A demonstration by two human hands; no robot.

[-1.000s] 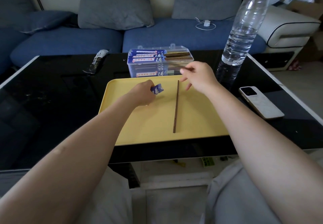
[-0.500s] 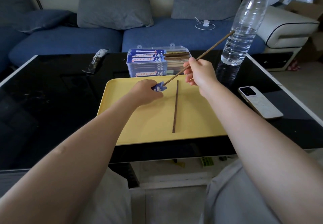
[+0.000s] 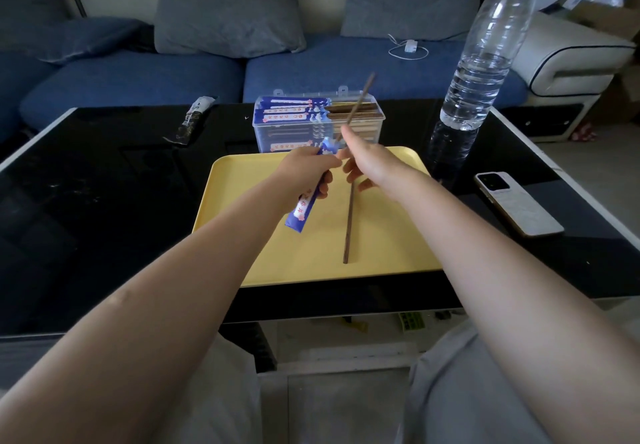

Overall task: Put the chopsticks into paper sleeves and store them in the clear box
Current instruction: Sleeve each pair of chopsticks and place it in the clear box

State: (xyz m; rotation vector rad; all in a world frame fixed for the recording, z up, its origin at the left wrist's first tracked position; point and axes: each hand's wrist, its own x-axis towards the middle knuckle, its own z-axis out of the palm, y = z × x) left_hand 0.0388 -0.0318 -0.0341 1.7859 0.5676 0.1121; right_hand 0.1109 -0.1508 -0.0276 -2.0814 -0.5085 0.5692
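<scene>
**A:** What do the hands hold?

**B:** At frame centre, the left hand has its fingers curled round one blue paper sleeve, which slants down toward the lower left. The right hand pinches one dark chopstick whose lower end meets the sleeve's mouth; its free end points to the upper right, blurred.

**A:** And the count of chopsticks loose?

**B:** One more, a second chopstick, lies lengthwise on the single yellow tray, just right of the sleeve.

**A:** The box?

**B:** One clear box stands just beyond the tray's far edge, lid open, with at least three sleeved pairs on top; those beneath cannot be counted.

**A:** Around that?

**B:** All on one black table: one water bottle at upper right, one white phone right of the tray, one dark wrapper at upper left. One blue sofa runs behind.
</scene>
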